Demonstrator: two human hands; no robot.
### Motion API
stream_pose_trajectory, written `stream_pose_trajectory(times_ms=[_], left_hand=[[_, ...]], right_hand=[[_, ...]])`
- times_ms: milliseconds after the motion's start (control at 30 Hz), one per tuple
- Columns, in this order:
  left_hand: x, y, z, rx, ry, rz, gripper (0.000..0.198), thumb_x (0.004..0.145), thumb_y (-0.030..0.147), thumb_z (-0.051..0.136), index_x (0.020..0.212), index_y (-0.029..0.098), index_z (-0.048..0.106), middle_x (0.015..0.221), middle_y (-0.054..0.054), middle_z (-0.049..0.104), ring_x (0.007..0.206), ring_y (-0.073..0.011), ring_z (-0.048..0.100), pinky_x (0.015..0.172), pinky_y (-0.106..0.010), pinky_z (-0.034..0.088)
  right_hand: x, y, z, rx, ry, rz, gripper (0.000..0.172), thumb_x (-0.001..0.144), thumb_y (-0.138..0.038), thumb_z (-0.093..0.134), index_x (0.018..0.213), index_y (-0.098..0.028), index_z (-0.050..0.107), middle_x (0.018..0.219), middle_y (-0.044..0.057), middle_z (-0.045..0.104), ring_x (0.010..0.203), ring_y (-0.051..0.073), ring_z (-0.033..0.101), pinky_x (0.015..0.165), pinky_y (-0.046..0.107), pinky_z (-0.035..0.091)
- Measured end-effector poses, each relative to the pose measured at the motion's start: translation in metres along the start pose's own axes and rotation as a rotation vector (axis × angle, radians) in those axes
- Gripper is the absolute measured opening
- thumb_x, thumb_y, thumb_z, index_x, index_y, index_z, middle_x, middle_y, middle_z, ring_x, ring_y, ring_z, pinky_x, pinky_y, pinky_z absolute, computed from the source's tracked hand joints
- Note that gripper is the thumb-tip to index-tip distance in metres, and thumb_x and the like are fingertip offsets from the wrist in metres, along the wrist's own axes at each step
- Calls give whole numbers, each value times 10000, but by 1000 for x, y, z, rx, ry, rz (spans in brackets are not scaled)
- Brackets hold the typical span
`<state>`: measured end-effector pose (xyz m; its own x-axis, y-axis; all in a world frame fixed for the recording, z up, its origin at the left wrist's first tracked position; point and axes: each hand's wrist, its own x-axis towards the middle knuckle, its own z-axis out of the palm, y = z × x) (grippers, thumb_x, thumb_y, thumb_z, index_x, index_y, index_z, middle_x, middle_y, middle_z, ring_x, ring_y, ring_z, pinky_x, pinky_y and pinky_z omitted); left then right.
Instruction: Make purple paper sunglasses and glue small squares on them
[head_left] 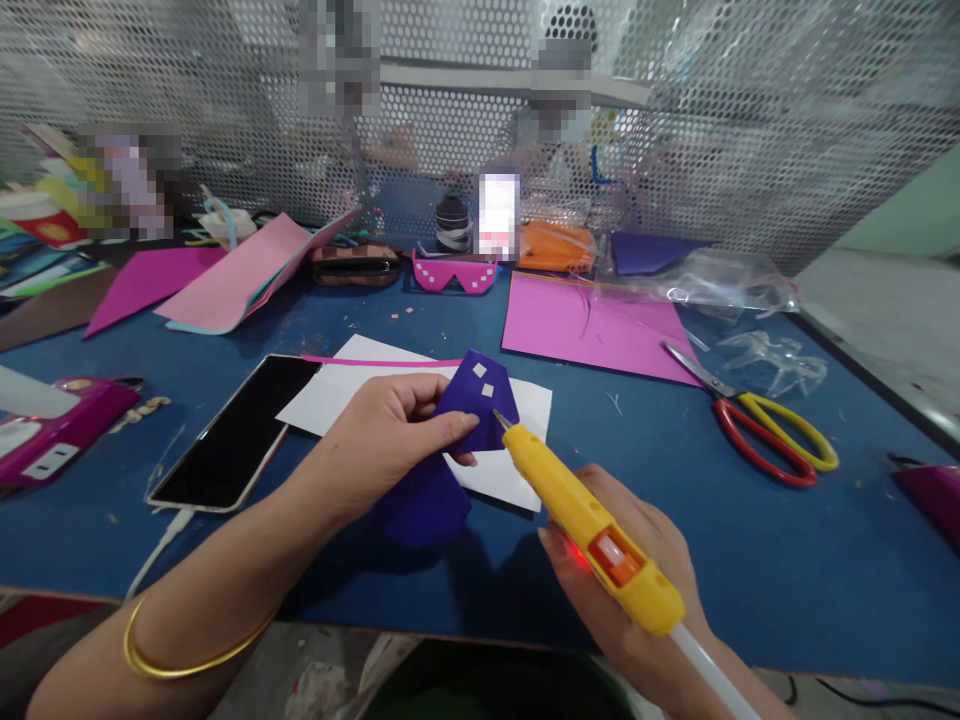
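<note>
Fingers of my left hand (390,425) pinch a purple foam piece (469,405) over a white sheet (360,385) near the middle of the bench (675,520). My right hand (630,560) is closed round a yellow glue gun (592,525), its nozzle tip at the piece's right edge. A phone (236,430) lies toward the left edge, scissors (757,425) toward the right

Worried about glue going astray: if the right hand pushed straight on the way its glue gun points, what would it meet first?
The purple piece pinched by the left hand: the glue gun in the right hand points at its lower right edge, close by. Whether they already touch is unclear.
</note>
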<state>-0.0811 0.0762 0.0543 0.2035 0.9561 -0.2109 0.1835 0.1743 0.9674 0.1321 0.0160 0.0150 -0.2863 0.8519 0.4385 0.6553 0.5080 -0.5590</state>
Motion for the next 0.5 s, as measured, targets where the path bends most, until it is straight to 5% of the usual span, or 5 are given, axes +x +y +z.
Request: stream_pose_trajectory(times_ms=[500], left_hand=[[1,0,1,-14,-4,-11,136,798,300,723,853,177,728,834,-20,774,688,-153,705,677,-248,577]], right_hand=[[-3,0,-1,-6,-13,26,311,976,-439,450,756,-220,454,655,-33,503,487,92,486,438,237,355]])
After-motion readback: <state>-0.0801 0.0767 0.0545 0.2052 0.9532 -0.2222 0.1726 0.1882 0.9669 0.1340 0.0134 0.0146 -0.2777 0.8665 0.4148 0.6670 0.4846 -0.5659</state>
